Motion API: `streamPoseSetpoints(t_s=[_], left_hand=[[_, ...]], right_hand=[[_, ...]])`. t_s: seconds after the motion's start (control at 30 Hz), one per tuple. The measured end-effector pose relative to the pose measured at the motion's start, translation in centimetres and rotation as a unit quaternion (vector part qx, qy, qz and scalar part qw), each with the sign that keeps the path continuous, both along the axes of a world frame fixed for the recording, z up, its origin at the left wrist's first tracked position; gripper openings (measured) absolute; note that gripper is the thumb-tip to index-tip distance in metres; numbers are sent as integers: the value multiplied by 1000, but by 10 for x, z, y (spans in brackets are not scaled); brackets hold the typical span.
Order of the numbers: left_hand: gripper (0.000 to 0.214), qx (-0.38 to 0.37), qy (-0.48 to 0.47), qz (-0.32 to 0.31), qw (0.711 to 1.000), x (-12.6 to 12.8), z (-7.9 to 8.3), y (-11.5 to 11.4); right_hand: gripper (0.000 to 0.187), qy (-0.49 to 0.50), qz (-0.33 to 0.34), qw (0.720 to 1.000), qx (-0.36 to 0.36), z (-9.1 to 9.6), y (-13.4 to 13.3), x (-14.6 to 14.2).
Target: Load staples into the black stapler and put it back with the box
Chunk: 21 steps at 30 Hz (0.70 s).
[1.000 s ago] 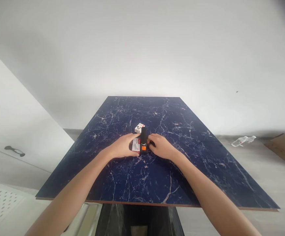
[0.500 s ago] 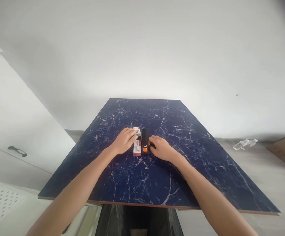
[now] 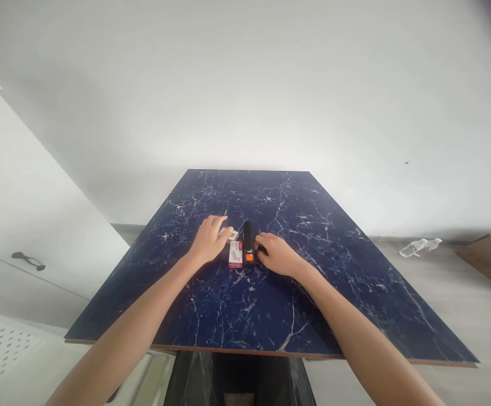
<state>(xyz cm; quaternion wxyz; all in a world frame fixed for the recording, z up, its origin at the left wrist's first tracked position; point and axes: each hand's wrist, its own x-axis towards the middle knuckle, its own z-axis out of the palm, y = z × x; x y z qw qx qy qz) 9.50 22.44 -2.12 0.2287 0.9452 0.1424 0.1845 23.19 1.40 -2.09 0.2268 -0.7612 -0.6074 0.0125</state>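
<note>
A black stapler (image 3: 248,235) with an orange patch at its near end lies lengthwise on the blue table. Along its left side rests a red-and-white box (image 3: 235,256). A smaller whitish box (image 3: 233,235) lies aslant just behind that one, partly covered by my left thumb. My left hand (image 3: 209,237) is open around the left of this small box, thumb against it and fingers spread away. On the other side, my right hand (image 3: 275,254) rests on the table with loosely curled fingers. Its fingertips are at the stapler's right edge, thumb apart from the index finger, and nothing shows between them.
The marbled blue table (image 3: 245,316) stands against a white wall (image 3: 245,84). At the left is a white cabinet (image 3: 25,203) with a dark handle. A clear plastic bottle (image 3: 418,247) and a cardboard piece (image 3: 488,262) lie on the floor at right.
My left hand has loosened and drawn slightly left, its fingers now spread. The small box has shifted left and nearer, and sits turned. My right hand has stayed in place.
</note>
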Motion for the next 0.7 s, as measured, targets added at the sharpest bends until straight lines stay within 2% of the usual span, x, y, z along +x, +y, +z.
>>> streamPoseSetpoints(t_s=[0.07,0.27,0.33,0.47,0.7], left_hand=[[61,-29,17,3,999,0,0,-3],[67,-56,60,-81,993,-2,0,-2],[78,-54,74,-116,989,-6,5,0],[115,-56,129,-174,975,-12,13,2],[120,-26,136,-215,967,-6,12,-2]], right_hand=[[14,-4,-1,1000,-4,0,0,0],[13,2,-3,1000,-5,1,0,-1],[14,8,-1,1000,-3,2,-1,-1],[14,6,4,1000,-2,3,-3,-1],[13,-11,-27,1000,-2,0,2,-4]])
